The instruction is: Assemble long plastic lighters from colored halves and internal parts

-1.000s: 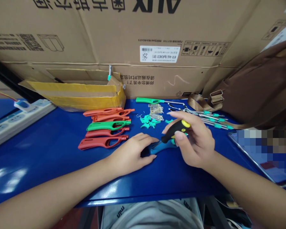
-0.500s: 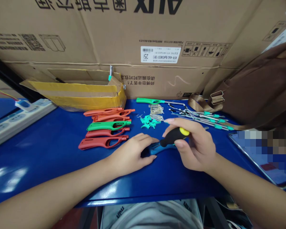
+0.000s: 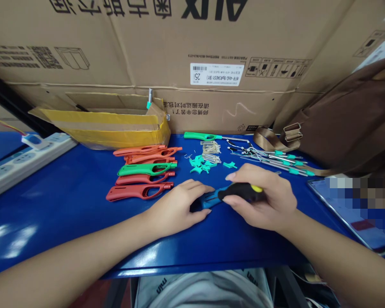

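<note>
My left hand (image 3: pixel 182 203) grips a blue lighter casing (image 3: pixel 211 200) against the table, fingers on its far side and thumb on the near side. In my right hand (image 3: pixel 266 194) is a screwdriver (image 3: pixel 242 191) with a black and yellow handle, held low and tilted over the casing's right part. Its tip is hidden, so I cannot tell whether it touches the casing. Just beyond my hands lie small teal plastic pieces (image 3: pixel 197 164) and one separate teal piece (image 3: pixel 230 164). Small slender parts (image 3: pixel 211 147) are heaped behind them.
Red lighter casings (image 3: pixel 137 191) and a green casing (image 3: pixel 134 170) lie left. At the back are a green lighter (image 3: pixel 199 136) and metal tubes with wires (image 3: pixel 285 161). A yellow-taped box (image 3: pixel 109 128), power strip (image 3: pixel 28 160), phone (image 3: pixel 346 214) and brown bag (image 3: pixel 340 115) surround the work.
My right hand and the screwdriver have shifted right and the handle tilts lower. The separate teal piece now shows where my right fingers were. My left hand keeps its hold on the casing.
</note>
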Motion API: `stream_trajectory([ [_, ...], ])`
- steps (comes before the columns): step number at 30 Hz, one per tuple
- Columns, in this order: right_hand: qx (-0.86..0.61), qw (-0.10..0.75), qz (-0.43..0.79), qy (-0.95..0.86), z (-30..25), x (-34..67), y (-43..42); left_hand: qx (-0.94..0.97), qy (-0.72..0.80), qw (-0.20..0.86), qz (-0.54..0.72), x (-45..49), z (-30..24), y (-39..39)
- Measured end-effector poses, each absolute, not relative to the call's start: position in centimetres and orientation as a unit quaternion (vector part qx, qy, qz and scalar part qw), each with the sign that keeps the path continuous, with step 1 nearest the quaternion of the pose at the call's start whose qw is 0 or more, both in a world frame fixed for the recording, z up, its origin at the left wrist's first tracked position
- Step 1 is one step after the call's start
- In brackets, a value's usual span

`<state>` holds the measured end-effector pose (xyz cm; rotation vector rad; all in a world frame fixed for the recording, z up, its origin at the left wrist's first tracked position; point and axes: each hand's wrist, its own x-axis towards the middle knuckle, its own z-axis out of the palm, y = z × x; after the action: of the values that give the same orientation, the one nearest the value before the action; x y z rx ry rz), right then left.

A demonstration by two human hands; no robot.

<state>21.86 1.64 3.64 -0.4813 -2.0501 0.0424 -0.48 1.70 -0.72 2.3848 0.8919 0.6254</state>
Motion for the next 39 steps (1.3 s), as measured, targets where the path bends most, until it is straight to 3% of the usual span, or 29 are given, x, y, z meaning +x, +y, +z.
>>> stream_trajectory([
  [8, -0.205, 0.508, 0.094, -0.831, 3.12, 22.09, 1.14, 0.877, 0.336, 0.258, 0.226, -0.44, -0.55, 1.61],
  [15, -0.21, 0.503, -0.022, -0.838, 3.76, 21.91, 1.39, 0.878, 0.333, 0.257, 0.229, -0.49, -0.74, 1.7],
  [21, -0.243, 0.488, 0.136, -0.827, 2.93, 21.96, 1.61, 0.878, 0.332, 0.248, 0.239, -0.44, -0.63, 1.7],
  [27, -0.212, 0.513, -0.001, -0.832, 3.33, 21.83, 2.04, 0.88, 0.33, 0.243, 0.24, -0.43, -0.63, 1.75],
  [33, -0.219, 0.497, 0.132, -0.829, 2.92, 21.91, 1.69, 0.88, 0.33, 0.242, 0.241, -0.46, -0.57, 1.75],
  [39, -0.22, 0.509, 0.011, -0.832, 3.23, 21.75, 1.96, 0.882, 0.325, 0.241, 0.241, -0.39, -0.65, 1.72],
])
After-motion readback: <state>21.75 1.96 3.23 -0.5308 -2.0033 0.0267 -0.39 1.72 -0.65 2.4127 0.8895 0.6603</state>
